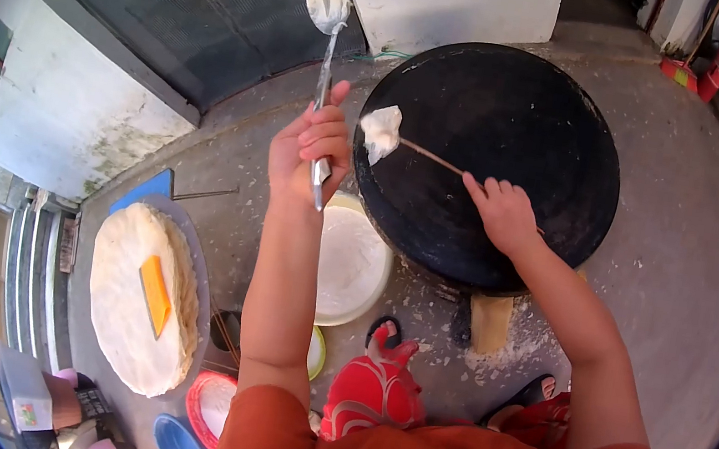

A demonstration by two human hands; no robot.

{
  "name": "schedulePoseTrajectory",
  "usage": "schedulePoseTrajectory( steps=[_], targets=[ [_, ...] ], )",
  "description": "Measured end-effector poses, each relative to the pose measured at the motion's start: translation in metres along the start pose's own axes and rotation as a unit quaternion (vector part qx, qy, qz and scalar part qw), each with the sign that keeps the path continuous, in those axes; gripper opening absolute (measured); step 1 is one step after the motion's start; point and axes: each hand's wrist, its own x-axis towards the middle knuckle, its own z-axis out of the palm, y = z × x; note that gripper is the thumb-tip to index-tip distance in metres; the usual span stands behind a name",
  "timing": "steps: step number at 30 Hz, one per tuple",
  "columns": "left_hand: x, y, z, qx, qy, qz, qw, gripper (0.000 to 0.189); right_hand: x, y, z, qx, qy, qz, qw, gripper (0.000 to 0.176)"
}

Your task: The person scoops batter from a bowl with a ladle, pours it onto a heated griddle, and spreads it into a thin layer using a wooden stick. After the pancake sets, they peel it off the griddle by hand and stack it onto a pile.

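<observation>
My left hand (313,146) is wrapped round the handle of a metal ladle (328,5), held upright with thick white batter coating its bowl. In my right hand (505,212) is a thin wooden stick (432,155), reaching left over a large round black griddle (502,125). A ragged white lump (381,133) clings to the stick's far end, above the griddle's left edge; whether it is cloth or dough I cannot tell. Below my left hand stands a pale tub (381,292) with white batter inside.
At the left, a tall stack of thin round flatbreads (121,320) carries an orange scraper (154,295). A red basin (193,399) and a blue basin (179,447) sit near my left side. White crumbs lie below the griddle. A red broom (679,73) stands far right.
</observation>
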Motion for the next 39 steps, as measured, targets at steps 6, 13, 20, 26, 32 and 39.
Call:
schedulePoseTrajectory(
  steps=[6, 13, 20, 26, 32, 39],
  targets=[
    [-0.066, 0.002, -0.027, -0.069, -0.020, 0.015, 0.997, 0.037, -0.015, -0.027, 0.025, 0.423, 0.016, 0.209, 0.882, 0.038],
    [-0.159, -0.008, -0.099, -0.140, 0.097, 0.095, 0.981, 0.037, 0.012, -0.008, 0.017, 0.180, -0.047, 0.199, 0.962, 0.038],
    [-0.239, -0.031, -0.188, -0.229, 0.256, 0.123, 0.931, 0.036, 0.005, 0.012, 0.030, 0.037, -0.048, 0.139, 0.988, 0.048],
    [-0.249, -0.042, -0.212, -0.282, 0.293, 0.127, 0.905, 0.033, 0.004, -0.021, 0.011, 0.248, -0.081, 0.185, 0.947, 0.038],
    [-0.242, -0.045, -0.212, -0.270, 0.303, 0.110, 0.907, 0.032, 0.032, 0.020, 0.041, 0.131, -0.036, 0.271, 0.953, 0.039],
    [-0.241, -0.039, -0.224, -0.279, 0.296, 0.083, 0.910, 0.032, 0.038, 0.030, 0.045, 0.040, -0.086, 0.212, 0.973, 0.046]
  ],
)
